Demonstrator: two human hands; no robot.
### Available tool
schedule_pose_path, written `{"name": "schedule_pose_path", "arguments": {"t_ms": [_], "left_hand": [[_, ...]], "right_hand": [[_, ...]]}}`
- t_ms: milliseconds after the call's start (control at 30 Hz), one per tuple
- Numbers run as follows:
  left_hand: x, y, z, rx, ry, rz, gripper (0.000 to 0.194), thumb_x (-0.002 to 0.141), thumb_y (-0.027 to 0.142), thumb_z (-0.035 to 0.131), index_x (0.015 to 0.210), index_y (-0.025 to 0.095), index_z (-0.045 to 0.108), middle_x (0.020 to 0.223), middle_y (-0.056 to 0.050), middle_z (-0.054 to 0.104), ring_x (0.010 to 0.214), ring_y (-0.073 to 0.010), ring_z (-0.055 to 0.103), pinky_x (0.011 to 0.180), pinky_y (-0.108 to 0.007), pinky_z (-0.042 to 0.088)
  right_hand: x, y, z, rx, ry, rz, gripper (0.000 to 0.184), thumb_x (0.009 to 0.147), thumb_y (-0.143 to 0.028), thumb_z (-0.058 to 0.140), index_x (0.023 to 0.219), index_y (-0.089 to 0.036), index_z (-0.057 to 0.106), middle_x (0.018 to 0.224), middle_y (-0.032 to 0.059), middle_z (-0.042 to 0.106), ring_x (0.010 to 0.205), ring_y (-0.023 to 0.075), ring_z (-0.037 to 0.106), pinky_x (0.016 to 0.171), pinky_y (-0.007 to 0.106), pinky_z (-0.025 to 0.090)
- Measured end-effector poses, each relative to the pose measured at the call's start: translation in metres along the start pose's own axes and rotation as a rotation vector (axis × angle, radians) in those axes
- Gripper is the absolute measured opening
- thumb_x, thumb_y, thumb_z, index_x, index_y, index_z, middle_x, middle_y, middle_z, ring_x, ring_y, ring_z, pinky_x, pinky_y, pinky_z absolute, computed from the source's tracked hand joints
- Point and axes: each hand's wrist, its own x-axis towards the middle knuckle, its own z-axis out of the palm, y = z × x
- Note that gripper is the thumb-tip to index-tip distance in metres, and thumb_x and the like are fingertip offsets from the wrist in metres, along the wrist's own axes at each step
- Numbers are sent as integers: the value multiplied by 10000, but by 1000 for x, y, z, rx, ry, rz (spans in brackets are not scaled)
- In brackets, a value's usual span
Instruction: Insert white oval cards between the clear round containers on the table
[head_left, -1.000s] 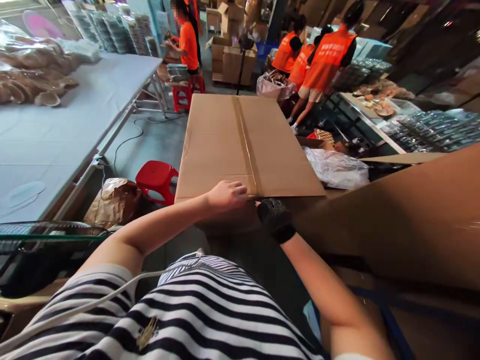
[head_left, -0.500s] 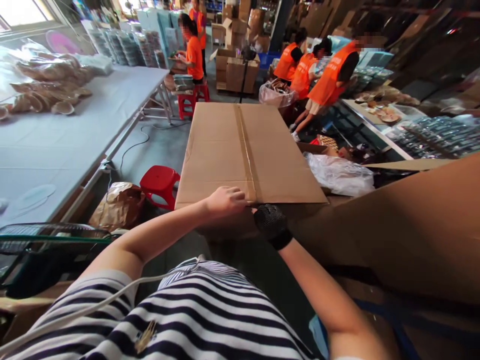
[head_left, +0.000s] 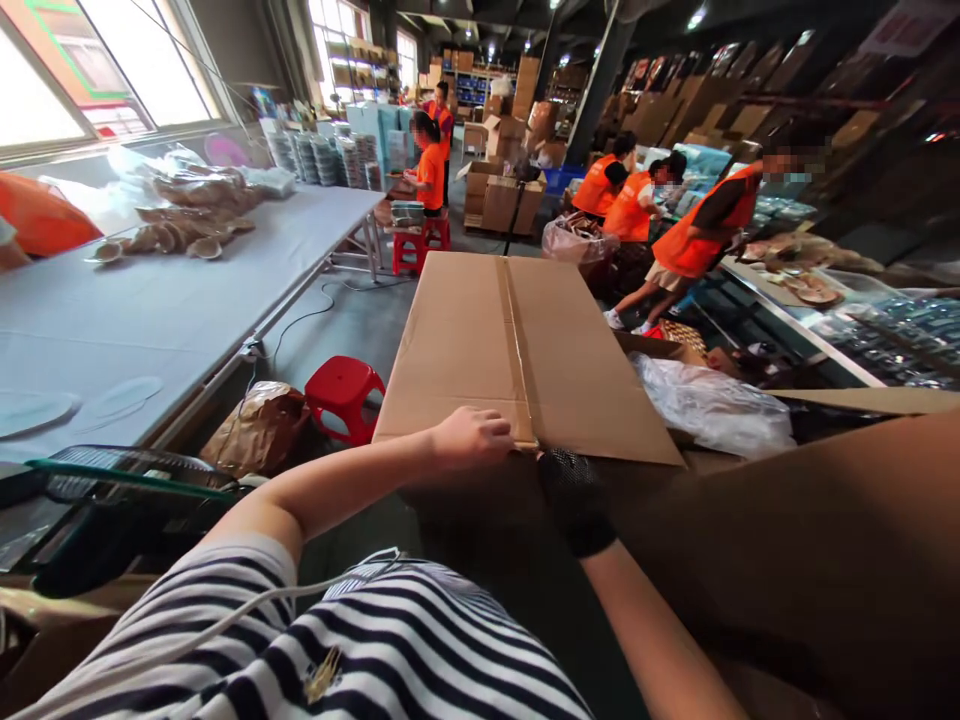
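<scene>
A large cardboard box (head_left: 457, 350) stands before me, top closed, with a strip of brown packing tape (head_left: 517, 345) along its middle seam. My left hand (head_left: 474, 438) lies at the box's near edge, just left of the tape's end, its fingers curled and closed. What they pinch, if anything, is hidden. My right hand (head_left: 571, 490), in a black mesh glove, is against the near side just below the edge, right of the tape. Its fingers are mostly lost in the dark glove and shadow.
A long white-covered table (head_left: 285, 240) with wrapped goods runs along the left. A red stool (head_left: 343, 395) and a brown paper bag (head_left: 259, 425) stand on the floor. Clear plastic wrapping (head_left: 712, 405) and another cardboard surface (head_left: 840, 510) lie right. Several people in orange vests work beyond.
The view has tilted up, so the box and both hands appear lower and farther right. The right hand has gone slightly lower against the near side. The left stays at the edge.
</scene>
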Motion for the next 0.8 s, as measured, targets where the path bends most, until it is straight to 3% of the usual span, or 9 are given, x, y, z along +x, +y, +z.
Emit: {"name": "schedule_pose_path", "arguments": {"t_ms": [133, 233, 333, 533, 667, 800], "left_hand": [[1, 7, -1, -24, -80, -65, 190, 976, 289, 532, 890, 201, 677, 871, -41, 654, 792, -162, 577, 580, -264, 399], [8, 15, -1, -9, -128, -131, 140, 950, 257, 571, 1038, 224, 675, 974, -52, 659, 880, -202, 594, 654, -298, 445], [18, 21, 0, 20, -153, -196, 186, 962, 262, 567, 1122, 221, 653, 1029, -76, 652, 951, -228, 599, 732, -329, 467], [31, 25, 3, 7, -155, -256, 212, 997, 316, 533, 1117, 245, 693, 923, -52, 665, 874, -208, 621, 714, -317, 457], [32, 27, 5, 5, -116, -272, 215, 991, 338, 543, 1084, 266, 724, 883, -47, 661, 847, -197, 613, 671, -296, 441], [33, 27, 1, -4, -99, -270, 256, 1014, 320, 490, 1070, 259, 733, 860, -55, 649, 806, -184, 599, 610, -286, 404]], "right_hand": [[-18, 24, -6, -9, -77, 31, 266, 973, -158, 512, 761, -182, 670, 730, 63, 652, 722, 191, 524, 727, 319, 321], [-22, 32, -5, 37, -75, 46, 262, 964, -126, 501, 773, -173, 673, 723, 59, 652, 722, 187, 505, 736, 313, 307], [-17, 27, -1, 71, -75, -7, 286, 972, -164, 513, 730, -176, 665, 728, 57, 664, 729, 184, 512, 754, 313, 306], [-15, 21, 0, 107, -195, -25, 401, 1018, -209, 440, 694, -164, 674, 669, 61, 634, 694, 155, 528, 706, 307, 301], [-21, 24, -3, 175, -141, -83, 363, 1024, -244, 450, 789, -186, 722, 717, 67, 655, 774, 174, 566, 762, 310, 343], [-5, 15, 4, 170, -214, 1, 361, 1008, -196, 430, 776, -192, 707, 686, 77, 648, 679, 184, 540, 663, 332, 305]]}}
